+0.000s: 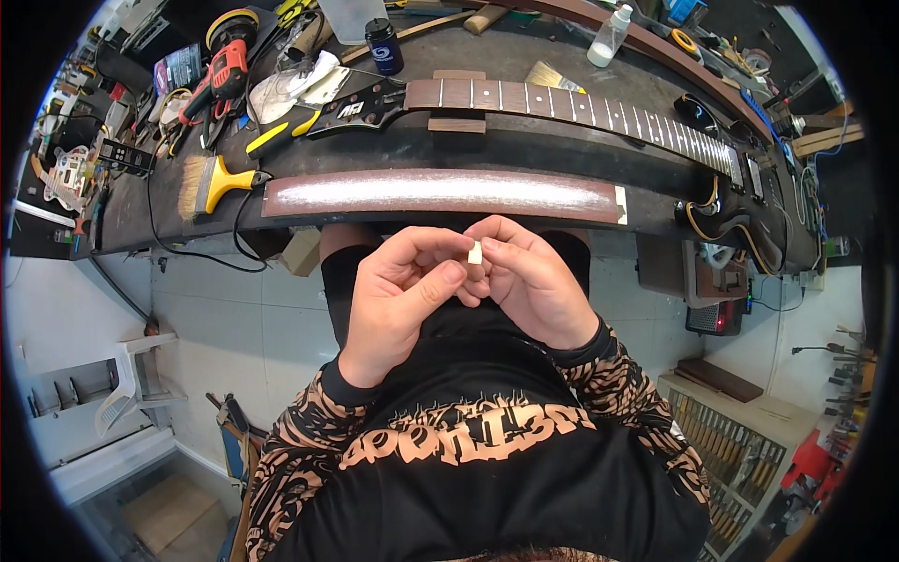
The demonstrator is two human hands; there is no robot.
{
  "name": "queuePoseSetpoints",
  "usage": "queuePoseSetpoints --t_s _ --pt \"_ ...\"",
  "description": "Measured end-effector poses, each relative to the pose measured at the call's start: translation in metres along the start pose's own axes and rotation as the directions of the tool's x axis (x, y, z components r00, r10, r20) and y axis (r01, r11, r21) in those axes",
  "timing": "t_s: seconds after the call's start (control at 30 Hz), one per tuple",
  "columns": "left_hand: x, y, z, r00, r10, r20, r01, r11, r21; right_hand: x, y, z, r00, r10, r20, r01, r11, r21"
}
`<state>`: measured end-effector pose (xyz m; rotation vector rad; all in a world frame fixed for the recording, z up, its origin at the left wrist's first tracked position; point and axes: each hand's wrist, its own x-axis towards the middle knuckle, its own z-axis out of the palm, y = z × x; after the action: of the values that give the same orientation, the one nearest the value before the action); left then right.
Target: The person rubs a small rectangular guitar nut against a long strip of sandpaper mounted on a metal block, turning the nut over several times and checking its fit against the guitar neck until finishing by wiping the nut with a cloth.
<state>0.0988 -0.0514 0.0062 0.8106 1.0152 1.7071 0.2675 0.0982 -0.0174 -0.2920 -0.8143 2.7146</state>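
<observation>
2 hands meet over the person's lap, just below the edge of the dark workbench [562, 66]. Between them is 1 small cream-white piece [475, 252], rectangular and upright, pinched at the fingertips: the left hand [398, 300] has its thumb and bent index finger closed toward the piece from the left, and the right hand [529, 281] curls its fingers shut on it from the right, so the piece sits at the point where both sets of fingertips touch, with only its pale face showing. On the bench lie 1 electric guitar [581, 108] stretched left to right with its black headstock at the left and dark body at the right, 2 small wooden blocks against its neck, and 1 long reddish-brown sanding beam [440, 195] nearest the person, its top dusted white. There are 2 brushes: 1 with a yellow handle [211, 183] at the left front, 1 pale-bristled brush [552, 77] behind the neck. Containers number 2: 1 dark blue round jar [384, 45] with a black lid and a light circular mark on its label, and 1 clear squeeze bottle [609, 37] with a white nozzle. 1 red and black power tool [220, 80] lies at the far left.
</observation>
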Motion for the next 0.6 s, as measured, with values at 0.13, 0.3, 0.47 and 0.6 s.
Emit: queuePoseSetpoints --t_s 0.13,0.3,0.47,0.6 --pt "-0.001 0.002 0.001 1.0 0.022 0.015 -0.023 0.998 0.066 -0.001 -0.001 0.0 1.0 -0.004 0.001 0.004 1.0 -0.002" --pt "0.002 0.011 0.001 0.997 -0.071 0.011 0.071 0.997 0.002 -0.006 -0.008 0.003 0.987 -0.152 -0.044 0.138 0.963 -0.231" --pt "0.039 0.023 -0.001 0.96 -0.269 0.081 0.258 0.958 0.126 -0.014 -0.029 -0.005 0.885 -0.466 0.011 0.375 0.698 -0.61" --pt "0.091 0.021 0.008 0.957 -0.159 0.242 -0.004 0.828 0.56 -0.018 -0.063 -0.022 0.814 -0.57 0.112 0.349 0.325 -0.879"
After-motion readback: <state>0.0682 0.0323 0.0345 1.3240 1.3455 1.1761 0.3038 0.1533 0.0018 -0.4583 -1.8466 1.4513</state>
